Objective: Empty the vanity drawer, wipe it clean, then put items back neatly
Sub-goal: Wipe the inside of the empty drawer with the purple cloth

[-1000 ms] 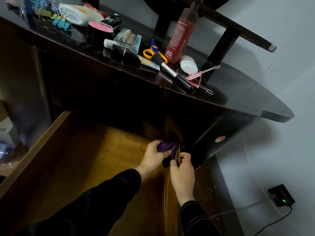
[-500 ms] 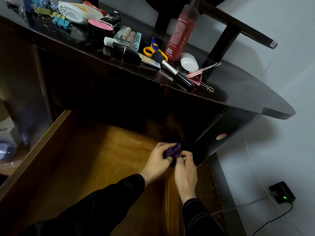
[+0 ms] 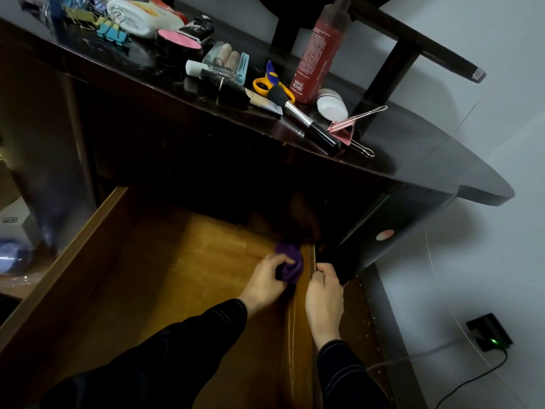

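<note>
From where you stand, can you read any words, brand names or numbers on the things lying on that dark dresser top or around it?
"MAKE BENBE": printed white, running up the side of the tall dark red plastic bottle.
Fine white print above it on the same bottle: too small to read.
Ruler-like markings on the flat beige strip: too blurred to read.
Small label on the pale box at far left: unreadable.
Nothing else carries legible text.

Single head view, close above open drawer (image 3: pixel 182 270), facing forward-down; vanity top (image 3: pixel 413 160) beyond.
</note>
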Action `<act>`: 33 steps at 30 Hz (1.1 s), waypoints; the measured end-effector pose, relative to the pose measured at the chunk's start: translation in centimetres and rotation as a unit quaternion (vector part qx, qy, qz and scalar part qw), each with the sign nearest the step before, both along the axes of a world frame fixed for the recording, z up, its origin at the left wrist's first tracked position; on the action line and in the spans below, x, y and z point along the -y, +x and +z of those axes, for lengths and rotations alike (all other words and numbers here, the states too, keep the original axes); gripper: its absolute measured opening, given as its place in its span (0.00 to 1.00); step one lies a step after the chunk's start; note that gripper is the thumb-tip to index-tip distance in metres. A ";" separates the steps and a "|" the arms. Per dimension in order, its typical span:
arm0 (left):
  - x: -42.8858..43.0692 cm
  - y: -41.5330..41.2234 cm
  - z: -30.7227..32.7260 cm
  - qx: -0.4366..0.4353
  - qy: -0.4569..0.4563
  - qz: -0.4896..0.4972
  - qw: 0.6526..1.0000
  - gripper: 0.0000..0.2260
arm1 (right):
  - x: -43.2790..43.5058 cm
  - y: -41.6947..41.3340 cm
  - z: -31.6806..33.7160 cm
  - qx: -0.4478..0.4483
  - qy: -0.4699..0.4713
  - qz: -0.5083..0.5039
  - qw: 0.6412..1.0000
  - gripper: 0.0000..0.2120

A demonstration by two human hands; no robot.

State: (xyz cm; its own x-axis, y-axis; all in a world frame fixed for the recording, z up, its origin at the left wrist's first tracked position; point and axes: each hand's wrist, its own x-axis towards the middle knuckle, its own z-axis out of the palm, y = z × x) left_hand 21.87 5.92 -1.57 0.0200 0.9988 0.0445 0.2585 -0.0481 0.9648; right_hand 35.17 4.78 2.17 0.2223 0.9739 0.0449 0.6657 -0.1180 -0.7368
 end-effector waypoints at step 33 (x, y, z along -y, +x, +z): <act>0.6 -0.3 0.9 0.015 -0.026 -0.020 0.999 0.17 | 3.3 2.3 -1.7 -0.062 -0.114 0.058 0.990 0.26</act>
